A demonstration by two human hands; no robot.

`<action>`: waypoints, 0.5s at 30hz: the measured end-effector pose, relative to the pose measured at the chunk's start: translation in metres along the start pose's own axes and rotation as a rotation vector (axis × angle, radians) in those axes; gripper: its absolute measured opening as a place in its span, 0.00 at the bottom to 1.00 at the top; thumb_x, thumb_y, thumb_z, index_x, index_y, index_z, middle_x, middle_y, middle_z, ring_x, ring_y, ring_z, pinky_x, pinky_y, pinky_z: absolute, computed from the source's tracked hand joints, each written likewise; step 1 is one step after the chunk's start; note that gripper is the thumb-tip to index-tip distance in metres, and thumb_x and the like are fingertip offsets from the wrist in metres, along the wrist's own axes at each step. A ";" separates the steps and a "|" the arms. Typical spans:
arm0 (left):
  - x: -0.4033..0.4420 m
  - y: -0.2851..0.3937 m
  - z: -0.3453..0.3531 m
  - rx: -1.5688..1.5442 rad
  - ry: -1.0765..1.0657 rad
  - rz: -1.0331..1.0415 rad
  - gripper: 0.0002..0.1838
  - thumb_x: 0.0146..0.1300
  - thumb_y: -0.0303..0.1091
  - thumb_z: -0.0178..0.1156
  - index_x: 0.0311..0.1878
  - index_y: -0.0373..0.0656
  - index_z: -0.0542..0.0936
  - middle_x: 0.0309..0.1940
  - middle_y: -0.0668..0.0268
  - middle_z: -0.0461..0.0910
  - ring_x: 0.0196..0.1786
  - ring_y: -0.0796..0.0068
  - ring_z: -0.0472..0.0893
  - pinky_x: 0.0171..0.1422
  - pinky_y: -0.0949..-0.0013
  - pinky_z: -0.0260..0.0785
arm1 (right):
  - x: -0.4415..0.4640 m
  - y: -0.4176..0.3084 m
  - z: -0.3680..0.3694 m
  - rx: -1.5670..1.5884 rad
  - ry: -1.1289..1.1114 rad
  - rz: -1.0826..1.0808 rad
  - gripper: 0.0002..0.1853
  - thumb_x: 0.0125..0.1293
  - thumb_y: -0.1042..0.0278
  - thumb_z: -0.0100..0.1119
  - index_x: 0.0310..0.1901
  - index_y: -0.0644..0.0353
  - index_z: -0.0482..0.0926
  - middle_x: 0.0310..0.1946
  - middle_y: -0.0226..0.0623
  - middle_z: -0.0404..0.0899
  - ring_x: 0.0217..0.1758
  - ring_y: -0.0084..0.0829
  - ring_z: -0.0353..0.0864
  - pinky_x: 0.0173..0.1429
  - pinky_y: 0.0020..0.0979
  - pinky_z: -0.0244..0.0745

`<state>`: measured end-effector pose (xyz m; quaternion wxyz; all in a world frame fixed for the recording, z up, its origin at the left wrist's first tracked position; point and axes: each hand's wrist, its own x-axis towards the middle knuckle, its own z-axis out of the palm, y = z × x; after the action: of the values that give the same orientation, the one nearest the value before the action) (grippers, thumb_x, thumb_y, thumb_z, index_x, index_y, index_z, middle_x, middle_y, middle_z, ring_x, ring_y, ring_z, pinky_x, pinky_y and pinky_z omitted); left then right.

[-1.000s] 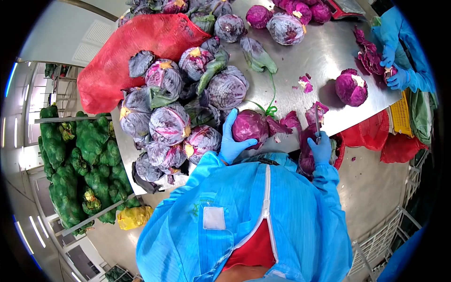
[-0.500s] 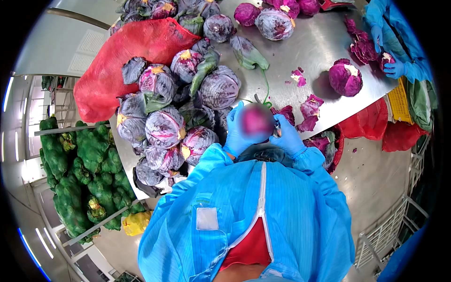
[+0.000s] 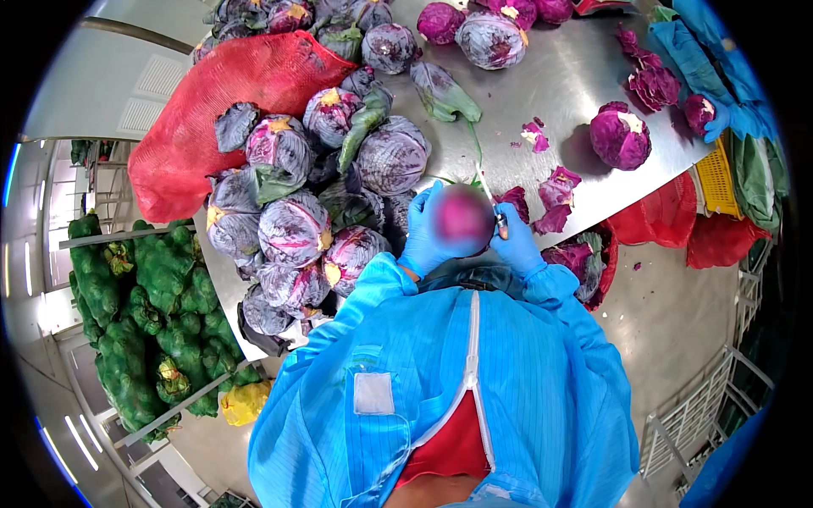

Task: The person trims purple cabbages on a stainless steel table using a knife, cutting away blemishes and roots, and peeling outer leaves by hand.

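My left hand, in a blue glove, is wrapped round the left side of a purple-red cabbage, which looks blurred. At the cabbage's right side, my gloved right hand grips a knife. Its thin blade points up and away, past the cabbage's far right edge; whether it touches the cabbage I cannot tell. Torn purple leaves lie just beyond my right hand. Left of my left hand, cabbages with greyish outer leaves are heaped at the table's edge.
A red mesh sack lies on the steel table. A peeled cabbage sits to the right. Below the edge stands a red container with leaves. A co-worker's gloved hand is at another cabbage, far right. Green-netted cabbages are stacked left.
My right hand has turned slightly, and the knife blade now shows upright beside the cabbage. My left hand keeps its hold. The co-worker's hands at the far right have shifted.
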<state>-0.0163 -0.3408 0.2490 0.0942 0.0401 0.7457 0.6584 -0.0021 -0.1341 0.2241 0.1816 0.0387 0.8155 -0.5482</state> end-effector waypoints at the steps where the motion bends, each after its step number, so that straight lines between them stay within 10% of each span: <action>1: 0.000 -0.002 0.000 -0.022 -0.003 -0.005 0.72 0.31 0.58 0.83 0.78 0.43 0.51 0.66 0.48 0.55 0.71 0.47 0.57 0.78 0.52 0.51 | 0.000 0.002 0.001 -0.021 0.019 -0.061 0.29 0.51 0.73 0.63 0.57 0.57 0.67 0.34 0.42 0.76 0.38 0.46 0.79 0.48 0.42 0.75; 9: -0.008 0.012 -0.010 0.108 -0.114 0.033 0.72 0.30 0.57 0.83 0.78 0.44 0.52 0.70 0.48 0.54 0.74 0.46 0.53 0.79 0.51 0.47 | 0.002 -0.020 -0.026 -0.149 0.138 -0.341 0.40 0.50 0.69 0.65 0.69 0.55 0.64 0.59 0.49 0.68 0.63 0.44 0.72 0.66 0.38 0.69; 15: -0.019 0.002 -0.032 0.448 -0.203 0.194 0.68 0.37 0.48 0.83 0.79 0.45 0.50 0.76 0.54 0.49 0.79 0.54 0.47 0.81 0.54 0.43 | 0.020 0.020 -0.013 0.024 -0.121 -0.100 0.32 0.53 0.65 0.64 0.62 0.56 0.72 0.46 0.48 0.78 0.50 0.45 0.79 0.57 0.39 0.73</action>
<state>-0.0039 -0.3747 0.2567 0.0937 0.1973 0.8521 0.4756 -0.0184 -0.1170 0.2037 0.2025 -0.0333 0.7973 -0.5677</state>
